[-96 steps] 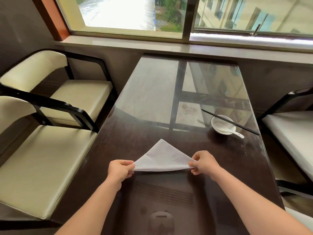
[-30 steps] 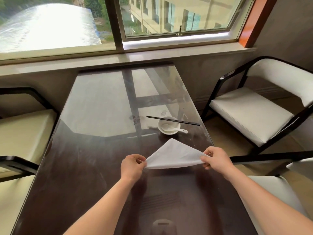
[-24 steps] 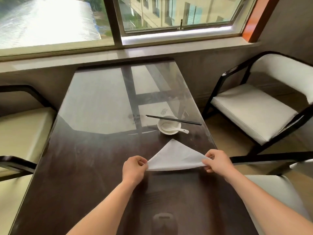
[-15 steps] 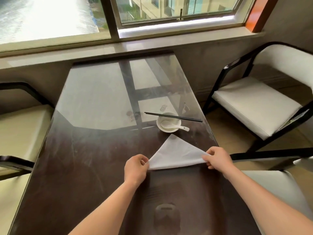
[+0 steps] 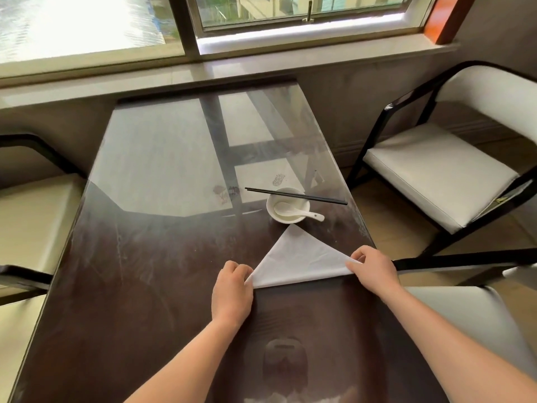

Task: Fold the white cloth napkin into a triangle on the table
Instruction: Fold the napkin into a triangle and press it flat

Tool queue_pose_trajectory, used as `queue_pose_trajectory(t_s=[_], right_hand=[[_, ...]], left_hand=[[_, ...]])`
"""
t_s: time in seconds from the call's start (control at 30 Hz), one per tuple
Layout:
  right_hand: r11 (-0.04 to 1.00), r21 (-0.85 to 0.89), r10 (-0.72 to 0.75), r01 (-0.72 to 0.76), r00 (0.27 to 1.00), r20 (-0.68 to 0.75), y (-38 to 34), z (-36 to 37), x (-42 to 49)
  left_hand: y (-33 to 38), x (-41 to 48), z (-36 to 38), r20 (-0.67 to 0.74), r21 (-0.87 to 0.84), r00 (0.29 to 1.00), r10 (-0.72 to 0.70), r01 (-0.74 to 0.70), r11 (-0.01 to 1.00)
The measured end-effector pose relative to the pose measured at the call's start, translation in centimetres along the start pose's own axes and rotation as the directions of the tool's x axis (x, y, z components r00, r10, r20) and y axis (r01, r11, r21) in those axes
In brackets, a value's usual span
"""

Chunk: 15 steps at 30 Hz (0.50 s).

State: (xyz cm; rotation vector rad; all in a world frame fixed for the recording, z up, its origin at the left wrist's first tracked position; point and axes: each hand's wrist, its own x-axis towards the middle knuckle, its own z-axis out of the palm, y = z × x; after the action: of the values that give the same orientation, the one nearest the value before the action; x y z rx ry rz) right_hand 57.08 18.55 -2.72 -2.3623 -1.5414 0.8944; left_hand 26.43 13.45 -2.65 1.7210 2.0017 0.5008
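Currently the napkin (image 5: 299, 257) lies on the near right part of the table (image 5: 151, 257), already in triangle form, apex pointing away toward the bowl (image 5: 286, 209) and stopping just short of it. Left hand (image 5: 232, 289) pinches the left base corner; right hand (image 5: 373, 264) pinches the right base corner, fingers closed on cloth at both ends, base edge drawn straight between them. Cloth judged light, thin and limp: it should sag unless kept taut, and the layers may slide apart on the glossy top, so the corners look like the right hold points. Surface matte white with faint creases. Table is dark, smooth and reflective. Bowl is white and glazed, spoon (image 5: 296, 212) resting inside, black chopsticks (image 5: 296, 195) laid across the rim. Fold appears essentially done; flattening likely remains.
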Motion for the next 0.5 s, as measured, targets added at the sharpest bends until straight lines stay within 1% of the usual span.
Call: queue_pose_trajectory(t_s=[0.03, 0.1, 0.17, 0.27, 0.33, 0.4, 0.5], right_hand=[[1.0, -0.02, -0.019, 0.018, 1.0, -0.022, 0.1, 0.1, 0.0], [0.996, -0.065, -0.064, 0.06, 0.996, -0.056, 0.3, 0.4, -0.2], [0.991, -0.104, -0.092, 0.084, 0.992, -0.082, 0.5, 0.7, -0.5], [0.981, -0.175, -0.103, 0.082, 0.988, -0.113, 0.6, 1.1, -0.9], [0.973, -0.214, -0.113, 0.083, 0.985, -0.132, 0.9, 1.3, -0.9], [0.971, -0.229, -0.111, 0.076, 0.983, -0.146, 1.1, 1.3, -0.8], [0.978, -0.203, -0.084, 0.048, 0.982, -0.17, 1.5, 1.1, -0.7]], left_hand=[[-0.2, -0.4, 0.1, -0.01, 0.049, 0.995, 0.098, -0.098, 0.994], [-0.7, -1.2, 0.7, 0.019, 0.157, 0.96, 0.279, -0.278, 0.947], [-1.2, -2.0, 1.2, 0.12, 0.224, 0.925, 0.361, -0.379, 0.898], [-2.6, -3.0, 2.0, 0.279, 0.325, 0.885, 0.373, -0.453, 0.83], [-3.2, -3.4, 2.3, 0.346, 0.366, 0.87, 0.35, -0.469, 0.804], [-3.5, -3.6, 2.5, 0.391, 0.395, 0.862, 0.323, -0.474, 0.787], [-3.6, -3.5, 2.5, 0.414, 0.424, 0.858, 0.305, -0.478, 0.769]])
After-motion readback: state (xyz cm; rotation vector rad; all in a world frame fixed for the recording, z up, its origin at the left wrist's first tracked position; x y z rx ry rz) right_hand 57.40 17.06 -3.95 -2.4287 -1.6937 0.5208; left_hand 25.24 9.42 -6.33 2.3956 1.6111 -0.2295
